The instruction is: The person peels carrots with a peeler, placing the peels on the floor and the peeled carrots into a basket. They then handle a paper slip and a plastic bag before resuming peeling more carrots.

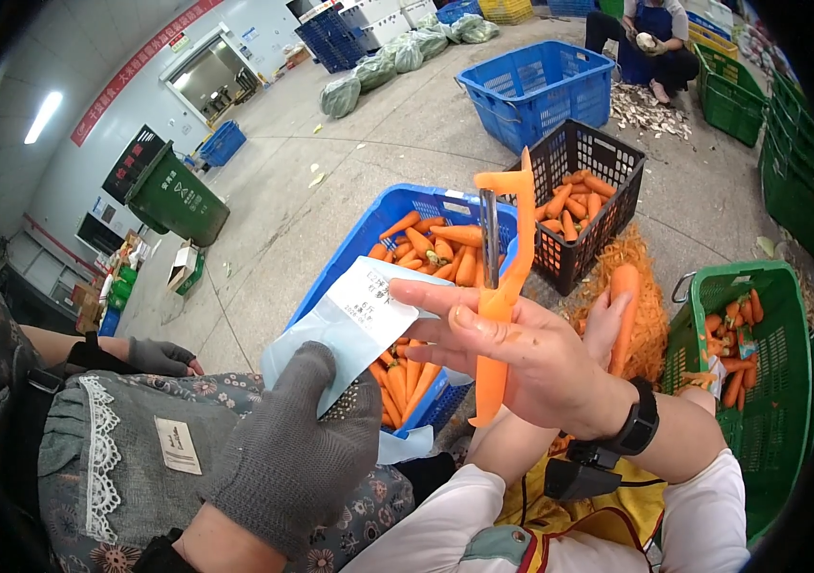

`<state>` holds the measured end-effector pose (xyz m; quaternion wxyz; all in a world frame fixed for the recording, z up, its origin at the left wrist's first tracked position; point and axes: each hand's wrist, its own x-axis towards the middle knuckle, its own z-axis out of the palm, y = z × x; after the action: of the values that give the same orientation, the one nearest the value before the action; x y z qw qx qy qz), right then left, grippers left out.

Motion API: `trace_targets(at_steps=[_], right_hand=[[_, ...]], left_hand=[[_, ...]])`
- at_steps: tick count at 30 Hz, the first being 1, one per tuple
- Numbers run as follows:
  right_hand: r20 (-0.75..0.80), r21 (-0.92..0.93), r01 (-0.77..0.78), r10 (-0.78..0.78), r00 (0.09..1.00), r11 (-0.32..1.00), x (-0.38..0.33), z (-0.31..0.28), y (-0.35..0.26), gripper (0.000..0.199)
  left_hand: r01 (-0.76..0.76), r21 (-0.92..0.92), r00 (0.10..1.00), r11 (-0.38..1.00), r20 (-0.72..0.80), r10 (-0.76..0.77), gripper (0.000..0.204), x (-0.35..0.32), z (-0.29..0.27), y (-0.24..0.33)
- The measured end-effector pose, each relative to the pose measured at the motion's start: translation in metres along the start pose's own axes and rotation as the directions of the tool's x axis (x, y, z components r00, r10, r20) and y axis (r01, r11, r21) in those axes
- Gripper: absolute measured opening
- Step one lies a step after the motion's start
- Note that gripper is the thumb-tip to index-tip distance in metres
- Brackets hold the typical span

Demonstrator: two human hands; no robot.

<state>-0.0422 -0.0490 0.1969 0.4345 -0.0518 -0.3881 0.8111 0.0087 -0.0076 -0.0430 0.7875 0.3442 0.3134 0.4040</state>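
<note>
My right hand (540,363), a black strap at its wrist, holds an orange peeler (518,253) upright between thumb and palm, metal blade facing left. Its outstretched fingers touch the edge of a pale blue sheet or bag with a white printed label (354,306). A co-worker's grey-gloved hand (297,449) grips that same piece from below. Behind my right wrist, my left hand (602,329) is closed around a carrot (624,315); its fingers are partly hidden. Under the bag, a blue crate (349,234) holds many carrots (412,377).
Orange peelings (650,286) lie heaped beyond my left hand. A black crate (598,158) of carrots, a green basket (760,449) and an upper blue crate (536,86) surround the spot. The co-worker's other gloved hand (160,357) is at left; another person (650,43) sits far right.
</note>
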Motion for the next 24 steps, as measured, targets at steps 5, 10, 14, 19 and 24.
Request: trace_targets(at_steps=[5,10,14,19,24], right_hand=[[0.012,-0.009,-0.018,0.018,1.0,1.0,-0.001,-0.001,0.0,0.052],[0.006,-0.047,-0.052,0.052,0.999,0.998,-0.001,-0.003,0.0,0.05],[0.059,-0.143,-0.133,0.142,0.988,0.981,-0.017,-0.019,-0.007,0.044],[-0.134,-0.431,-0.301,0.269,0.954,0.851,-0.078,-0.082,-0.023,0.041],[-0.481,-0.864,-0.363,-0.362,0.799,0.348,-0.162,-0.151,-0.042,0.03]], left_hand=[[0.0,-0.008,1.0,1.0,-0.007,0.0,0.045,-0.003,-0.002,0.001],[-0.002,-0.024,1.0,1.0,-0.007,0.002,0.046,-0.001,-0.003,0.003],[-0.005,-0.047,1.0,0.999,0.0,0.005,0.047,-0.003,-0.002,-0.001],[-0.087,-0.059,0.993,0.994,0.074,0.091,0.047,-0.003,-0.007,0.006],[0.032,-0.232,0.999,0.972,-0.034,-0.041,0.034,0.013,0.013,0.038]])
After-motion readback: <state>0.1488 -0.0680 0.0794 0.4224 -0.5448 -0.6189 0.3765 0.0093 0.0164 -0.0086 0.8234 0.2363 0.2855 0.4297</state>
